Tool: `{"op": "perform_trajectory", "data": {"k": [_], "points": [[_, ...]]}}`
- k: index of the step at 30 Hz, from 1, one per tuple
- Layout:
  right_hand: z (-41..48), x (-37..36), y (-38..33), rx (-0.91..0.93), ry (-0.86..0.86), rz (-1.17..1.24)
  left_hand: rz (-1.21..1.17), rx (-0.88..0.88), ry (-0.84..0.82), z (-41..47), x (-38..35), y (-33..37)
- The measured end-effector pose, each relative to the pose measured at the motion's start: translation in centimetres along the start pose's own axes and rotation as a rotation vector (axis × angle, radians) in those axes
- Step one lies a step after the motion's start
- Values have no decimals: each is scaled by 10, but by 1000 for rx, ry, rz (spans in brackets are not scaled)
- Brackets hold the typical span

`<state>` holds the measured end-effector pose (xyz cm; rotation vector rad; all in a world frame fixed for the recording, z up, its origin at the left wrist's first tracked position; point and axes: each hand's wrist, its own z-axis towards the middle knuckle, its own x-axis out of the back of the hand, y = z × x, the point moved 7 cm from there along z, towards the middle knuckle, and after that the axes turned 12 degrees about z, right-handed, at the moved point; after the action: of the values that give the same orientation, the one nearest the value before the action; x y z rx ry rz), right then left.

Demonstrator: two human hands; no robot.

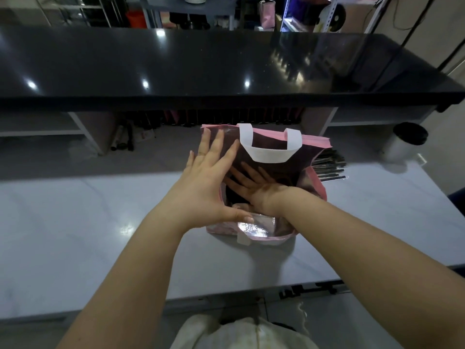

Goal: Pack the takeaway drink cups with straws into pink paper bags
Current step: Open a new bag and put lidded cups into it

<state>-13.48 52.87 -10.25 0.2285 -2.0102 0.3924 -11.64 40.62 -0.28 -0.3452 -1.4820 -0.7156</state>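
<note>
Near edge first: pale garment [239, 333] at the bottom of my view, then the light bench [75, 222] with both bare forearms reaching out over it.

Pink bag [318, 190] stands upright near the bench middle, slightly towards the far edge, mouth open to the camera. Shiny silver lining [251, 226] shows on the near inside wall. One white handle [242, 239] hangs down outside the near rim. The other white handle [269, 157] droops into the mouth from the far rim.

Left hand [208, 182]: flat, fingers straight and close together, pressed on the outside of the bag's left wall. Fingertips reach the far-left corner of the rim and the thumb lies along the near-left rim. No curl round anything that I can see.

Right hand [251, 182]: inside the bag, wrist over the near rim, fingers spread and straight against the interior. Holds nothing I can make out. Bag floor is too dark to read.

No cup visible inside from here.

Just beyond the bag's right side, touching or nearly so: a bundle of dark straws [329, 167] lying flat by the far edge.

Far right: pale cylinder with black top [405, 144]. Can't tell whether it sits on the bench corner or beyond it.

Past the bench: long glossy black counter [176, 66], with cluttered shelving [191, 11] behind it.
</note>
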Motion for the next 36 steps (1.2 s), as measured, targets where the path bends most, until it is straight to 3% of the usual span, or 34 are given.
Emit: {"op": "perform_trajectory", "data": {"k": [5, 8, 17, 21, 24, 30, 36], "points": [[-4, 28, 6, 2, 26, 269, 10, 21, -14, -3, 4, -2], [-18, 55, 20, -112, 83, 498, 34, 70, -1, -1, 13, 1], [-105, 111, 17, -74, 304, 438, 265, 213, 187, -3, 53, 45], [-185, 125, 40, -60, 602, 489, 252, 157, 239, 5, 53, 106], [-250, 103, 68, -68, 711, 499, 208, 83, 272, 13, 41, 168], [-366, 28, 144, -261, 746, 484, 196, -52, 248, 31, -20, 297], [-432, -65, 189, -381, 737, 575, 181, -116, 43, 28, -117, 388]]}}
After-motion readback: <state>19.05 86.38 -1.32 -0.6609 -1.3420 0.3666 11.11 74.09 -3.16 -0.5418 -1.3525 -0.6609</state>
